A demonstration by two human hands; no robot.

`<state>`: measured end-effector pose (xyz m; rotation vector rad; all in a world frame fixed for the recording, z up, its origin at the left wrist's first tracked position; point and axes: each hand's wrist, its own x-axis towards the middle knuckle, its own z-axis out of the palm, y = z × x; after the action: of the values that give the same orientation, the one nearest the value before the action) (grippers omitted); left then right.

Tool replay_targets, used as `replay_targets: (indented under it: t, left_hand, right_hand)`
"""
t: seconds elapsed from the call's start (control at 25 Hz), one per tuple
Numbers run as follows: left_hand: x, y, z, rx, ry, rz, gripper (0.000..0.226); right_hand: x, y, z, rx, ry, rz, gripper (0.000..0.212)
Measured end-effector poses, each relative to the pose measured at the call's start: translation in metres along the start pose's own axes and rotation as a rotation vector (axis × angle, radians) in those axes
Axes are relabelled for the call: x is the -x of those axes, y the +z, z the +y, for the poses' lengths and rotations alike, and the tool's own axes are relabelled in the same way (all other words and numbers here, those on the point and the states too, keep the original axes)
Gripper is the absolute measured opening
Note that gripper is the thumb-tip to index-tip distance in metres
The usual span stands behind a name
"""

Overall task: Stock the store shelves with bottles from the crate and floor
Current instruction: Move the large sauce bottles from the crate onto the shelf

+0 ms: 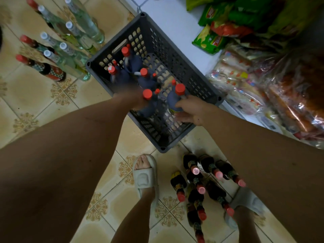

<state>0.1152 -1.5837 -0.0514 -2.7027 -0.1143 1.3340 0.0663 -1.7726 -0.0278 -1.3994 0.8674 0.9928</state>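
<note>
The person leans over a grey perforated crate point(175, 50) on the tiled floor point(43, 106), both arms reaching down into it, and the step in hand looks to be lifting dark, red-capped bottles out for the shelves. The right hand point(190, 111) has its fingers curled round the body of one dark bottle point(175, 100) near the crate's right wall, the red cap standing clear above the grip. The left hand point(135, 100) is blurred; it lies against a second red-capped bottle point(149, 102) near the crate's near-left wall, but whether its grip is clenched on that bottle cannot be told. To do this well, each bottle is best taken round the shoulder or body rather than by the cap, and drawn straight up so it does not knock the three other bottles point(133, 67) standing further back in the crate. The two bottles stand close together, so the hands should rise without clashing. More stock waits on the floor: clear glass bottles point(77, 41) to the crate's left, and a cluster of dark sauce bottles point(203, 186) between the person's sandalled feet, which ask for a careful step. Packaged snacks point(228, 28) fill the shelf point(175, 20) at right.
</note>
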Motion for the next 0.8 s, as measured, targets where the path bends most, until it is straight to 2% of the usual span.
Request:
replay_targets:
  t: [0.08, 0.2, 0.36, 0.44, 0.52, 0.64, 0.8]
  left_hand:
    - [0.026, -0.008, 0.007, 0.104, 0.025, 0.010, 0.032]
    - [0.067, -0.015, 0.017, 0.432, -0.023, -0.014, 0.030]
    - [0.140, -0.023, 0.033, 0.871, -0.090, 0.104, 0.033]
    - [0.186, -0.030, 0.040, 1.019, -0.047, 0.202, 0.037]
    - [0.243, -0.046, 0.044, 1.134, 0.001, 0.255, 0.036]
    - [0.319, -0.081, 0.053, 1.274, 0.093, 0.232, 0.028]
    - [0.404, -0.124, 0.072, 1.310, 0.304, 0.227, 0.018]
  right_hand:
    - [0.024, -0.008, 0.003, -0.130, 0.005, 0.006, 0.050]
    - [0.063, -0.023, 0.013, -0.310, 0.000, 0.012, 0.052]
    - [0.132, -0.047, 0.016, -0.282, -0.075, 0.016, 0.028]
    - [0.180, -0.060, 0.012, -0.206, -0.134, 0.047, 0.019]
    - [0.241, -0.071, 0.008, -0.121, -0.183, 0.108, 0.020]
    - [0.330, -0.083, 0.007, -0.049, -0.258, 0.191, 0.019]
    - [0.418, -0.102, 0.019, -0.052, -0.356, 0.295, 0.021]
